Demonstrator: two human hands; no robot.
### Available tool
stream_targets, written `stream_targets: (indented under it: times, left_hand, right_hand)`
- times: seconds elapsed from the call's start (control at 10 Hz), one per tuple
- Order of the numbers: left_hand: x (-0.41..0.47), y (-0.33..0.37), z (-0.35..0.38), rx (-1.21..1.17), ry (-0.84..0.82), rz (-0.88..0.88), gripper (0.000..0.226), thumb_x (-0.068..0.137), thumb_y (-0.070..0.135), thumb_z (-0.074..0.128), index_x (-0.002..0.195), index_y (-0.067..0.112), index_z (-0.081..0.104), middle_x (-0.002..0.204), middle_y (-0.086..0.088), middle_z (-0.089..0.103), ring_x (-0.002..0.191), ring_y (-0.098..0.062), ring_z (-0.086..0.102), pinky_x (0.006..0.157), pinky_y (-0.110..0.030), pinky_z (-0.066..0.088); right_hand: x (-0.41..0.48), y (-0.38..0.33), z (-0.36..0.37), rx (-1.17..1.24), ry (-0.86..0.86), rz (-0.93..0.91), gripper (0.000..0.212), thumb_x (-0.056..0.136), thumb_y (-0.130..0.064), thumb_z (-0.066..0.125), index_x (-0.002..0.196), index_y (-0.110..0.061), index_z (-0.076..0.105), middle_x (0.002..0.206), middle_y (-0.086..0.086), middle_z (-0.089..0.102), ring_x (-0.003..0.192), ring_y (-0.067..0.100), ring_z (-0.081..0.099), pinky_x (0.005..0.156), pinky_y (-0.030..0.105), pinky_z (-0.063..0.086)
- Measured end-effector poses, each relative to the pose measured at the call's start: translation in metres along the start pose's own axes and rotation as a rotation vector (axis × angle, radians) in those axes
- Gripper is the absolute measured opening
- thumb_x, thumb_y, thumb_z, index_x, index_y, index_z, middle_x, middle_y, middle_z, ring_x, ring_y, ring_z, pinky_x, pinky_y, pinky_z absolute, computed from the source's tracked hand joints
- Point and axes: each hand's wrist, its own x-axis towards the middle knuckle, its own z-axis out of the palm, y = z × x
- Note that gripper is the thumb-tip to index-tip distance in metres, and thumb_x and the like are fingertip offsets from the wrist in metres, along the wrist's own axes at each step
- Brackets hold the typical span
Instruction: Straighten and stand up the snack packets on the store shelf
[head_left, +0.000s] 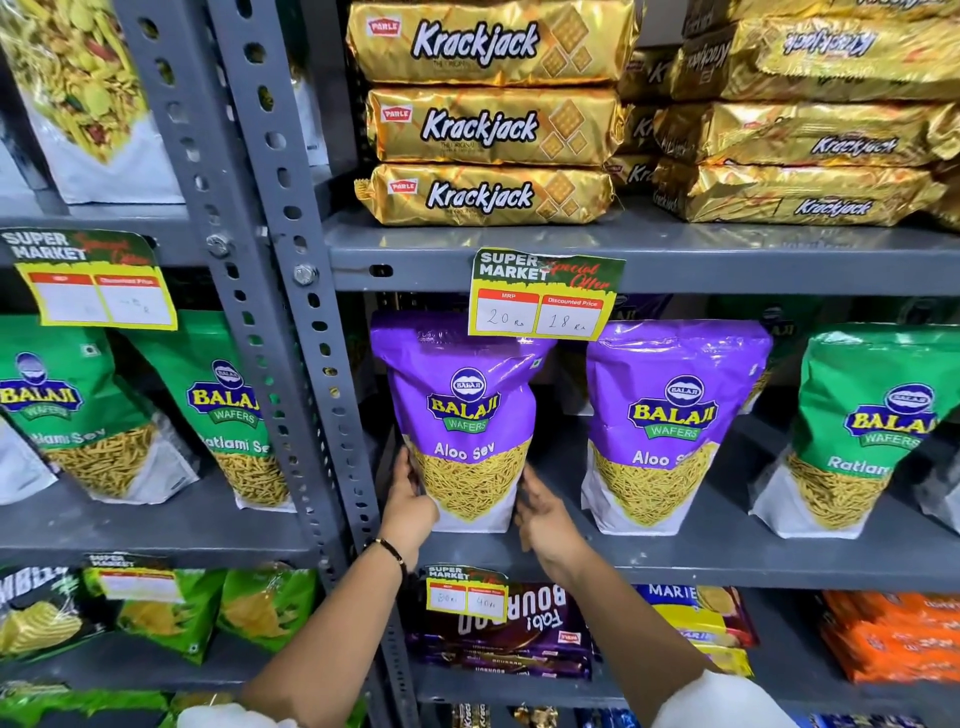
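Note:
A purple Aloo Sev packet (464, 415) stands upright at the left end of the middle shelf (675, 564). My left hand (410, 504) grips its lower left edge. My right hand (543, 512) presses flat against its lower right edge. A second purple Aloo Sev packet (670, 421) stands upright just to the right, apart from my hands. Farther right a green Ratlami Sev packet (862, 431) stands leaning slightly. More packets show dimly behind this front row.
Gold Krackjack packs (488, 124) are stacked on the shelf above. A price tag (543, 296) hangs over the purple packet's top. A grey slotted upright (291, 322) stands left of my hands, with leaning green packets (228, 410) beyond. Biscuit packs (514, 631) fill the shelf below.

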Motion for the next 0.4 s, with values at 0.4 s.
stream_targets:
  times: [0.4]
  left_hand:
    - [-0.003,-0.002,0.0,0.007,0.017,-0.032,0.094,0.07,-0.024,0.039,0.144,0.023,0.006,0.143,-0.001,0.036,0.126,-0.02,0.039,0.108,-0.047,0.034]
  right_hand:
    - [-0.017,-0.015,0.008,0.156,0.045,-0.02,0.076,0.081,0.022,0.026,0.142,-0.021,0.018,0.145,0.008,0.037,0.112,0.021,0.054,0.042,0.006,0.041]
